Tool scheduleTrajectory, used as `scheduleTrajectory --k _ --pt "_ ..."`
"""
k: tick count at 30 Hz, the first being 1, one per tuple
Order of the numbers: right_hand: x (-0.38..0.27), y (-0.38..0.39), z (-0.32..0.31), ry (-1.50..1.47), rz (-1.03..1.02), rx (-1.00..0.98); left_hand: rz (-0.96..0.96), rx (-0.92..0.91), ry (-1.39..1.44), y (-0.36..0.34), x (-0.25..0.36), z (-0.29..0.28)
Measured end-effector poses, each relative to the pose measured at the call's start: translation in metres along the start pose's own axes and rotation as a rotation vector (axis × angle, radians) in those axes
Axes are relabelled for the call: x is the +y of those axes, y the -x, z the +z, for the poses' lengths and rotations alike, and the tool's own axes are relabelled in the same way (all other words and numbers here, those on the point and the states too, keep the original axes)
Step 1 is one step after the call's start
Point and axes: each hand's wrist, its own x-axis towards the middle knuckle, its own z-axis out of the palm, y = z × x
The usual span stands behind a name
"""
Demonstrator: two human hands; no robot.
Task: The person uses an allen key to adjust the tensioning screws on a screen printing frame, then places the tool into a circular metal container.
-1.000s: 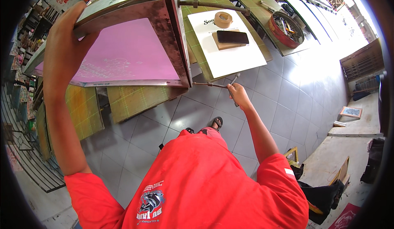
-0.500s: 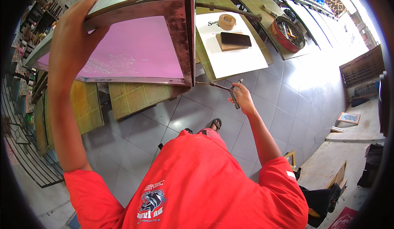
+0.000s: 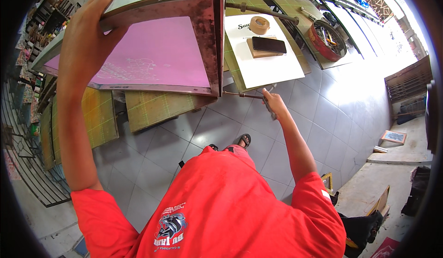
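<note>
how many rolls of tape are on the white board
1: a brown tape roll at the far end of the white board, just beyond the dark phone. No others show.

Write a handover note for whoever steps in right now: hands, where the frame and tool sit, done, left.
Left hand: grips the far rail of the raised printing screen frame, pink mesh tilted toward the camera.
Right hand: closed on a metal tool at the thin rod under the frame's near corner.
White board on the table carries a tape roll and a dark phone.
Done: frame lifted. Left: frame not yet lowered; the tool stays in grip.
</note>
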Motion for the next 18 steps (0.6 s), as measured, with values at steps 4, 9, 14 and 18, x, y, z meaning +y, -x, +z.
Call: scheduleTrajectory --k 4,9,14,18 --pt "-0.003 0.006 0.009 -0.420 0.219 -0.114 0.009 0.005 -0.002 0.003 -0.002 -0.002" --pt "0.007 0.018 0.022 -0.621 0.075 0.135 0.011 0.008 -0.019 0.004 0.002 -0.003" --pt "0.014 0.036 0.032 -0.679 -0.123 0.230 -0.019 -0.004 0.037 0.004 0.005 -0.005" --pt "0.013 0.047 0.027 -0.549 -0.379 0.082 -0.023 -0.014 0.018 0.002 0.008 -0.006"
